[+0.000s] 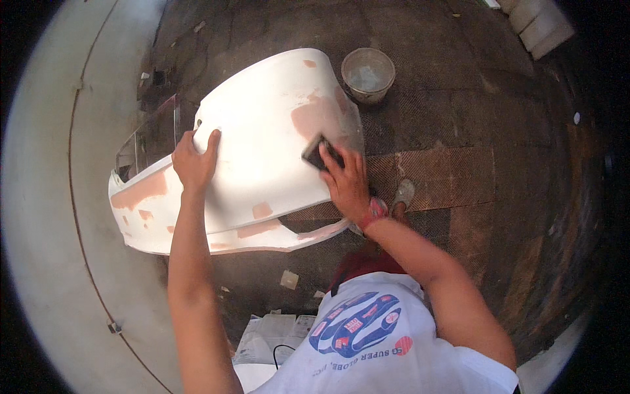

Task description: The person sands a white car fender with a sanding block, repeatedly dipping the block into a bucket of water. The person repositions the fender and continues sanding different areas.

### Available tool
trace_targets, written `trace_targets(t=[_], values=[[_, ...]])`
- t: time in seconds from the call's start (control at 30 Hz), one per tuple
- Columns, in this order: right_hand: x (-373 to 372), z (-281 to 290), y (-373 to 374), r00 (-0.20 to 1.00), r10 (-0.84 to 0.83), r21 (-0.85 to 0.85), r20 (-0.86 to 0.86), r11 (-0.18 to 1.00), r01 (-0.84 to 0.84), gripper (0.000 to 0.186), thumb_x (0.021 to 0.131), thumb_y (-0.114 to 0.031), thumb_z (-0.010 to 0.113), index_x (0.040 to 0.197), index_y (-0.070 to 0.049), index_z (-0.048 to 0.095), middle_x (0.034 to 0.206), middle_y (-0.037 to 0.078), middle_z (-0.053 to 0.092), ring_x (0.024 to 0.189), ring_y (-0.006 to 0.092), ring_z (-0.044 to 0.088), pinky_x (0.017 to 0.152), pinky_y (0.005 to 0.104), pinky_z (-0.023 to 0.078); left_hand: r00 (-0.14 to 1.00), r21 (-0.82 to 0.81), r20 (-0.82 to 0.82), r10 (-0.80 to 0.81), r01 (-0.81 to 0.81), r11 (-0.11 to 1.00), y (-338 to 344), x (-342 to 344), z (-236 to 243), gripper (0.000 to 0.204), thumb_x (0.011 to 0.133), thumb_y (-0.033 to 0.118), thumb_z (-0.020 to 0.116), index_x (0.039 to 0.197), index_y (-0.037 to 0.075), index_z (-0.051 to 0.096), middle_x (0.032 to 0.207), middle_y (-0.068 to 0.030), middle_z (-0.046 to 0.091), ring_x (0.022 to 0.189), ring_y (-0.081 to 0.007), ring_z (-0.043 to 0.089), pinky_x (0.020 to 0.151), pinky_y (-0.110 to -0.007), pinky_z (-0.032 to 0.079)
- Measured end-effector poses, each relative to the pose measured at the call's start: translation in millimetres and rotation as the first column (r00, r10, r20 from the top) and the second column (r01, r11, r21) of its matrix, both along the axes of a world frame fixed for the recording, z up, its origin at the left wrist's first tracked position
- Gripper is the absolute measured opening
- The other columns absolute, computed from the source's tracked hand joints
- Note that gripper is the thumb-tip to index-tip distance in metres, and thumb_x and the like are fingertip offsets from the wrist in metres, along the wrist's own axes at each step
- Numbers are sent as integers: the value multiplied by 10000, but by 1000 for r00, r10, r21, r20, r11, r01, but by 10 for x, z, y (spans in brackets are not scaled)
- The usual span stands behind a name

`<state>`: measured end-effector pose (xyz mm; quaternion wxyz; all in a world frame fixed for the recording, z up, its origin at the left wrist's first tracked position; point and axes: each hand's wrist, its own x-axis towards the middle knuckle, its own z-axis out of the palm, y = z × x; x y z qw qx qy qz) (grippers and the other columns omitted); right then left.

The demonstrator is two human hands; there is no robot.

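A large white body panel (pixel 262 138), curved and marked with several pinkish-brown patches, lies in front of me. My left hand (pixel 195 161) grips its left edge, the thumb on top and the fingers curled over the rim, partly hidden. In my right hand (pixel 351 187) is a dark sanding block (pixel 316 153), its face against the panel beside the biggest patch. The right fingers press on the block's top, near the panel's right side. A window-like opening shows at the panel's left.
Past the panel's far right corner stands a pale bucket (pixel 368 98) with liquid-looking contents. Dark patterned matting (pixel 459 118) covers the floor. A pale wall (pixel 46 197) with a cable runs along the left. Papers (pixel 272 335) lie near my body; a shoe (pixel 405 192) is right of the panel.
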<state>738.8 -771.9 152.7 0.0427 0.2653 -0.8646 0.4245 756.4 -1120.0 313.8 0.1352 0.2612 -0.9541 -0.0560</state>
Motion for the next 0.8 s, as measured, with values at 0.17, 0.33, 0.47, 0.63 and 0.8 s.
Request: trace_targets(t=[0.17,0.33,0.47,0.63,0.8], values=[[-718,199,-320,987,-146,-89,64,984,152,668,1023,-258,748,1663,-222,557,1508,189,555,1359,426,533,1167,581,417,999,-65,-24,-22,21,998,-79,-3,-69,675,960,652,770,1150,5,737,1043,-216,766,1029,-410,724,976,-520,528],[-565,166,-280,994,-109,-99,-3,989,108,640,1014,-286,757,1627,-204,594,1496,207,577,1343,448,541,1159,591,423,1000,-126,13,-7,8,992,-49,-12,-44,706,989,684,721,1179,3,731,1094,-232,772,1045,-425,734,971,-522,543],[100,23,-17,1000,30,-8,-8,1000,-30,584,1017,-313,760,1577,-193,644,1474,201,608,1332,456,554,1153,588,433,999,-146,35,15,-10,989,-87,72,-102,730,974,704,725,1191,7,731,1114,-246,770,1055,-432,735,969,-524,546],[-1166,395,-621,953,-303,-111,8,947,302,591,1001,-325,783,1566,-210,655,1439,165,629,1317,440,564,1133,610,437,999,-45,12,-34,35,998,-13,-121,-3,751,949,720,745,1198,11,734,1127,-247,763,1108,-427,719,1002,-533,531],[-119,329,-305,1000,-22,15,4,1000,22,584,1031,-301,747,1596,-211,628,1506,162,570,1346,432,535,1125,603,428,999,-78,29,13,-11,997,-47,47,-63,726,949,703,753,1185,17,733,1132,-244,760,1120,-427,712,1013,-541,519]])
